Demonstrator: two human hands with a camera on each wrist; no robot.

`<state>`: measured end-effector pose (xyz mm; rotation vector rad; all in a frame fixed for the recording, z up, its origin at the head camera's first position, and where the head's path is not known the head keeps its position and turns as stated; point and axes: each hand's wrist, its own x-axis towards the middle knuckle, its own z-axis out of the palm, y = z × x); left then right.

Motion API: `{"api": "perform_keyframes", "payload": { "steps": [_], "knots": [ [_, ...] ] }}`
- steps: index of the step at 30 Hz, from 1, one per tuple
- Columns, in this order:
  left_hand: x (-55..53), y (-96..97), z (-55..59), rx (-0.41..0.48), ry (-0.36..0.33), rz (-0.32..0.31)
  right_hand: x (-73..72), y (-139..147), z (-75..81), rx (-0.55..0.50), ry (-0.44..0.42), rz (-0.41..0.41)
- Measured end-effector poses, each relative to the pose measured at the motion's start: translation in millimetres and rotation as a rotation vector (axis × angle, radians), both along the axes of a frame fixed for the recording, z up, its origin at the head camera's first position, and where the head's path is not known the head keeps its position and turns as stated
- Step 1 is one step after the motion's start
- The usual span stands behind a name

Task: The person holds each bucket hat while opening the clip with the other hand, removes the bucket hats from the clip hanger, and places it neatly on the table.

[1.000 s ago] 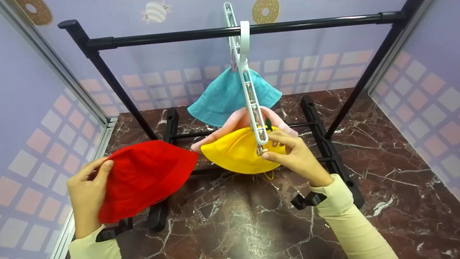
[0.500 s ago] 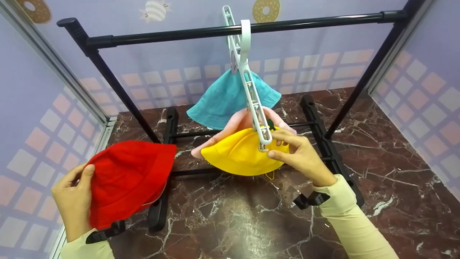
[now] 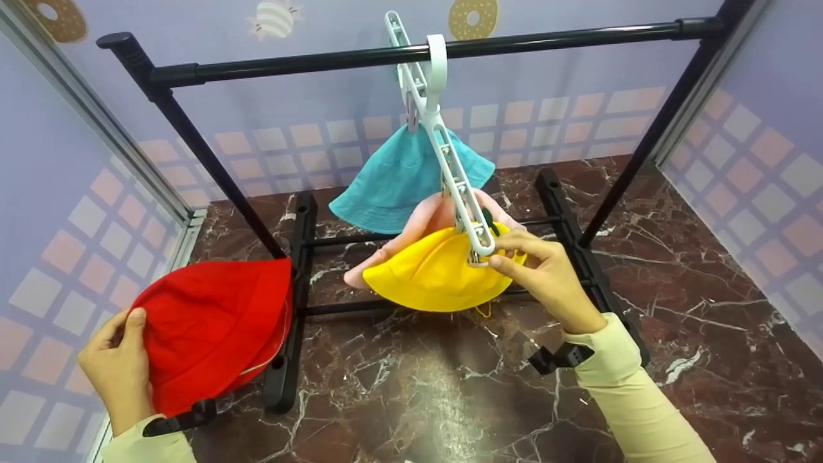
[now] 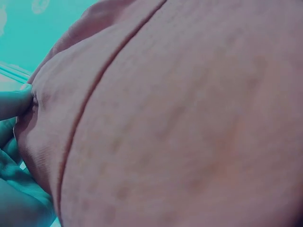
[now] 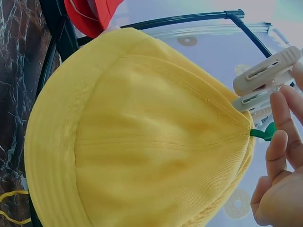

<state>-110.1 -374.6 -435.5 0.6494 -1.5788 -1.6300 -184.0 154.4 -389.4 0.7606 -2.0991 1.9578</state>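
At the left of the head view, my left hand (image 3: 116, 366) pinches the crown of a red bucket hat (image 3: 212, 328), its brim facing right. In the left wrist view that hat (image 4: 165, 118) fills most of the picture, with thumb and fingers at its edge. My right hand (image 3: 546, 273) pinches the end clip (image 3: 478, 259) of a white clip hanger (image 3: 450, 157). A yellow bucket hat (image 3: 437, 273) with a green leaf tab (image 5: 265, 132) hangs beside those fingers. Behind it hang a pink hat (image 3: 411, 225) and a turquoise bucket hat (image 3: 392, 180).
The hanger hooks over the top bar (image 3: 559, 44) of a black rack. Its feet (image 3: 283, 379) stand on a dark marbled surface (image 3: 411, 386). Purple panels (image 3: 257, 109) with pastel squares enclose the back and both sides.
My left hand has drawn the red hat left and slightly down, away from the yellow hat. The hanger's near end has swung a little right, with my right hand at its clip.
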Motion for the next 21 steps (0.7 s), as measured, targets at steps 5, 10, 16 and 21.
{"api": "perform_keyframes", "payload": {
  "steps": [5,10,16,21],
  "knots": [
    [-1.2,-5.0,-5.2,0.083,-0.034,0.004,0.2,1.4,-2.2,-0.042,-0.04,-0.058],
    [-0.3,-10.1,-9.9,0.118,-0.087,0.014,-1.2,3.6,-5.4,-0.024,-0.057,-0.098],
    [3.9,-17.1,-12.9,0.17,-0.157,0.02,-2.7,5.9,-9.0,-0.052,-0.078,-0.083],
    [7.2,-22.5,-17.3,0.149,-0.175,0.029,-4.1,7.8,-12.4,-0.07,-0.075,-0.075]
  ]
}}
